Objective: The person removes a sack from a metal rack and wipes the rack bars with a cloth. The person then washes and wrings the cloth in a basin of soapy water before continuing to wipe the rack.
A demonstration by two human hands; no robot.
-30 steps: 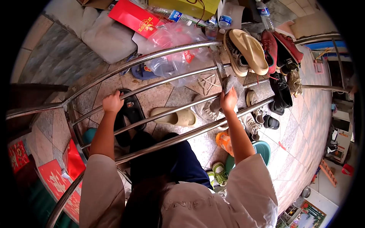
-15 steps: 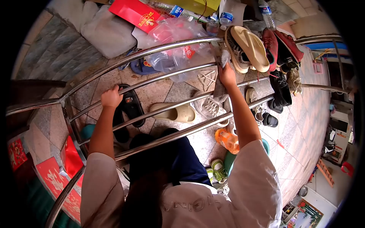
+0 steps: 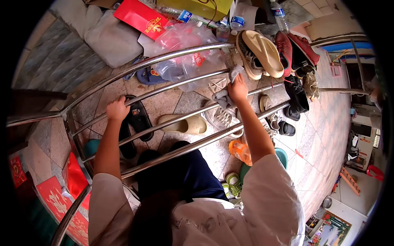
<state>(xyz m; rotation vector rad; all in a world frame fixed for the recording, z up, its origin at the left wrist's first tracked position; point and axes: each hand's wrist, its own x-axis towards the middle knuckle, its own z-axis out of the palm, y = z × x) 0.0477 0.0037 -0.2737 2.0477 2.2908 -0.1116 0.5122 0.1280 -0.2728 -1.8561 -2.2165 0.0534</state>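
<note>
My left hand [image 3: 117,109] is closed round a thin bar of the metal rack [image 3: 172,121], near its left end. Toward the right, my right hand [image 3: 238,88] presses a grey cloth [image 3: 223,99] against the rack's upright piece, with part of the cloth showing above the fingers and part hanging below. Beneath the bars lie black slippers [image 3: 139,119], a beige clog [image 3: 188,124] and white sneakers [image 3: 221,117]. Just right of my right hand, a beige flip-flop [image 3: 264,53] rests on a patterned shoe at the rack's top.
Red shoes [image 3: 284,49] and black shoes [image 3: 296,94] stand on the right. Behind the rack are a plastic bag [image 3: 184,45], a red packet [image 3: 141,18] and bottles [image 3: 278,16]. An orange bottle [image 3: 240,151] and a green basin [image 3: 281,158] are near my right forearm.
My right hand moved up along the upright with the cloth, then slightly back down. My left hand keeps its hold on the bar. The view has shifted slightly.
</note>
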